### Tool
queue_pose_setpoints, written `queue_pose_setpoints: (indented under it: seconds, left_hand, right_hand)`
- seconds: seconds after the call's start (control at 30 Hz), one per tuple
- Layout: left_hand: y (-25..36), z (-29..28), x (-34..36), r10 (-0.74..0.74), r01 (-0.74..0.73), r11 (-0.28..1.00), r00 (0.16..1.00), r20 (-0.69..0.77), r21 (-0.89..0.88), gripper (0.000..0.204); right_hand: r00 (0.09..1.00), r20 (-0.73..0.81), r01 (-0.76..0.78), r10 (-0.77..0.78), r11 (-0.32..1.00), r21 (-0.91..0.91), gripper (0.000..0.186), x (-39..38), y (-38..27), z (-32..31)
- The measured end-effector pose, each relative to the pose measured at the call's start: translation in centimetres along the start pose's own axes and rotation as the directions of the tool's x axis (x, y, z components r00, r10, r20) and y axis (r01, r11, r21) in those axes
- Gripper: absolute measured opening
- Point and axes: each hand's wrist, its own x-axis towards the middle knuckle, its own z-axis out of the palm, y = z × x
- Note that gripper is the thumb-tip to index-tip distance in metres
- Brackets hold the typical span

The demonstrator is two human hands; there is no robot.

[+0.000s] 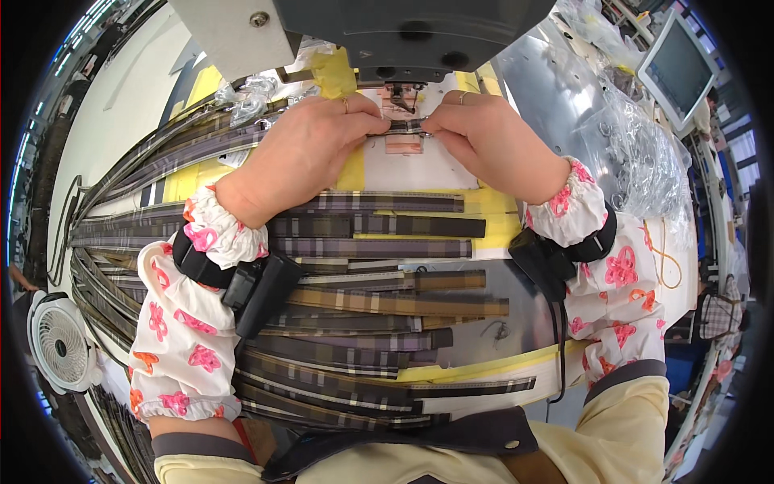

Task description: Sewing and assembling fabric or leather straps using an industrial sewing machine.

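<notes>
Under the needle area of a sewing machine [407,40], a narrow plaid fabric strap [405,126] lies across a pinkish plate [403,148]. My left hand [322,137] pinches the strap on its left side, thumb and forefinger pressed together. On the other side, my right hand [484,137] pinches the strap's right end close to the presser foot [405,98]. A small shiny metal piece seems to sit by the right fingertips; its shape is too small to tell. The strap's part beneath my left palm is hidden.
Many-striped plaid straps [387,303] fan over the table below my hands, bunched at the left. Yellow tape [484,214] edges the work surface. Clear plastic bags [637,153] and a tablet screen [680,68] are at the right; a white fan [63,343] stands at the left.
</notes>
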Motion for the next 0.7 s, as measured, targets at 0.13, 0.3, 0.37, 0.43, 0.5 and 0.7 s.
queue_pose_setpoints:
  seconds: [0.13, 0.3, 0.37, 0.43, 0.5, 0.7]
  left_hand:
    - [0.3, -0.3, -0.4, 0.0, 0.001, 0.998, 1.0, -0.02, 0.069, 0.034]
    - [2.0, -0.5, -0.4, 0.044, -0.037, 0.97, 0.999, -0.022, 0.239, 0.043]
    - [2.6, -1.0, 0.0, 0.005, -0.012, 0.954, 1.0, 0.025, 0.298, 0.043]
    - [3.1, -0.8, 0.3, -0.029, 0.003, 0.934, 0.997, 0.069, 0.359, 0.044]
    - [3.1, -0.3, 0.1, 0.034, -0.032, 0.922, 0.999, 0.003, 0.385, 0.041]
    - [1.9, -0.3, -0.5, 0.01, 0.002, 0.967, 0.999, -0.046, 0.255, 0.035]
  right_hand:
    - [0.996, 0.071, -0.055, 0.053, 0.998, 0.025, 0.014, 0.0, 0.3, -0.4]
    - [0.991, 0.108, -0.082, 0.082, 0.997, -0.007, 0.015, -0.2, -0.3, -1.4]
    - [0.992, 0.106, -0.061, 0.065, 0.998, -0.033, 0.016, 0.0, -0.1, -1.4]
    - [0.994, 0.1, -0.043, 0.049, 0.997, -0.065, 0.016, -0.3, 0.1, -1.4]
    - [0.995, 0.066, -0.066, 0.07, 0.996, -0.065, 0.018, -0.7, 0.1, -1.0]
    - [0.99, 0.131, -0.038, 0.051, 0.994, -0.099, 0.022, -0.3, 0.1, -1.6]
